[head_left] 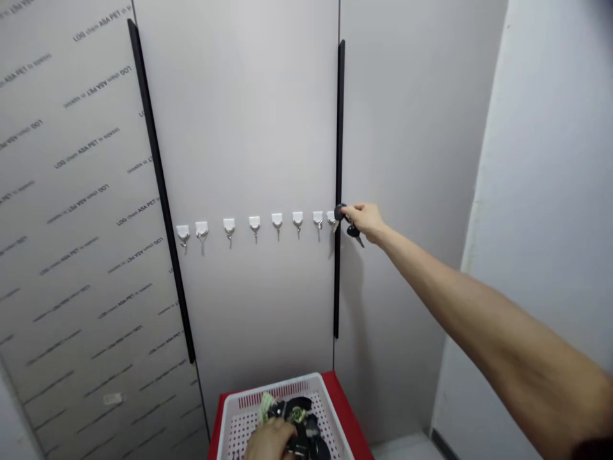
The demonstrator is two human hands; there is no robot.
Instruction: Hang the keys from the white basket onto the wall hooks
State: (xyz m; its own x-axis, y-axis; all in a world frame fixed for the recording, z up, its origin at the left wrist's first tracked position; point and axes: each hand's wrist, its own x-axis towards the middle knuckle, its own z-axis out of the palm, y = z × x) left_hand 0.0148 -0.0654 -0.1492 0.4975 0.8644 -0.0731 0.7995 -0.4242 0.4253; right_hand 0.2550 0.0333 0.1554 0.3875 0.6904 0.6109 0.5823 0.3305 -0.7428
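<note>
My right hand is closed in a pinch on a bunch of keys with dark fobs. It reaches out to the rightmost of the white hooks, beside a black door handle. Whether the keys touch that hook is unclear. Low in view, my left hand is inside a white plastic basket. Its fingers curl at the edge of a jumbled pile of black and pale green items. What those fingers grip is hidden.
Several adhesive hooks run in a row across the grey cabinet door. Long black handles stand upright on both sides. The basket rests on a red surface. Film with printed lettering covers the left panel; a white wall bounds the right.
</note>
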